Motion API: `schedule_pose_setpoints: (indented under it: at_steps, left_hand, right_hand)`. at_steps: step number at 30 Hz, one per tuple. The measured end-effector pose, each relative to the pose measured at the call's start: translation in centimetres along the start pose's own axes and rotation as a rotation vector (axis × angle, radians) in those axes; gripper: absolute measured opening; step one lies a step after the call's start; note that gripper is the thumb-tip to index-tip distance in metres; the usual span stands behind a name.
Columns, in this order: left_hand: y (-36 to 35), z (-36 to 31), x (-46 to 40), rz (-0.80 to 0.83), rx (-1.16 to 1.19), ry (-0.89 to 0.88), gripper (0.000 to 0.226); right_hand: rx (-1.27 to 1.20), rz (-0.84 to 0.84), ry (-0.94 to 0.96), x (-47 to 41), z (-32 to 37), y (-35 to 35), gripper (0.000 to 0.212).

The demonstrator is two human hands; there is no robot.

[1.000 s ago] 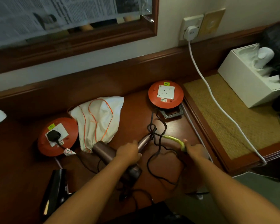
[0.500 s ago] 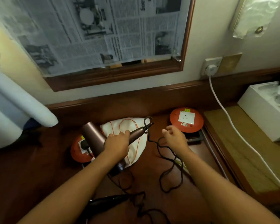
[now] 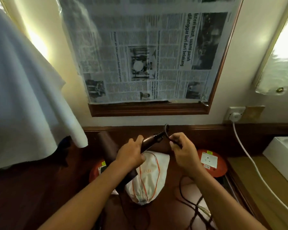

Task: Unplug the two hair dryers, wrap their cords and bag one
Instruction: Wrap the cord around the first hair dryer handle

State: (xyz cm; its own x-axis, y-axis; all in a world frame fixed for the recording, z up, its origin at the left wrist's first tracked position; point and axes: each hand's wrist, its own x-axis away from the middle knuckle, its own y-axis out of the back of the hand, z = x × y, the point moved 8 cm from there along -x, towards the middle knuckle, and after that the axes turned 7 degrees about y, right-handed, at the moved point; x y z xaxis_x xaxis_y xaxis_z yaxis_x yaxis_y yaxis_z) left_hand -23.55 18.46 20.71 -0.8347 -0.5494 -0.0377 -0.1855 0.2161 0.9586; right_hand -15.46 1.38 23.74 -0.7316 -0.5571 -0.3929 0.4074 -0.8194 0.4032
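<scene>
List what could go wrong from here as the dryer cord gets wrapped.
1. The right hand pinches the cord where it bends sharply at the handle end of the dryer, held by the left hand; tight winding there may strain it.
2. Slack cord trails over the desk near the right socket reel and could snag.
3. The bag lies beneath the hands; dragging cord might pull it along.

One head-worn wide-angle view looks forward and slightly down, close over the wooden desk toward the wall.
</scene>
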Motion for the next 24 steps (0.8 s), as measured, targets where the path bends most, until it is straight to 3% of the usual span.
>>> schedule_pose_setpoints:
  at_steps: [8,10,15,20,24]
  left_hand:
    - [3.5,2.3,-1.0,-0.174,0.065,-0.034,0.038]
    - [3.9,1.9,-1.1,-0.189,0.072,-0.08,0.035]
    - [4.4,0.8,-0.9,-0.144,0.059,-0.111,0.055]
    - [4.7,-0.3,-1.4,-0.103,-0.014,-0.081,0.059]
    - [5.2,-1.5,-1.7,-0.092,-0.022,-0.068,0.058]
  right_hand:
    - [-0.269,0.085,0.0,0.5,3.5,0.3,0.005]
    - [-0.238,0.055,0.012,0.8,3.5,0.2,0.008]
    - [-0.142,0.019,-0.002,0.9,2.6,0.6,0.014]
    - [-0.474,-0.065,-0.088,1.2,1.9,0.6,0.018]
    - [-0.606,0.021,-0.156,1.3,1.2,0.4,0.028]
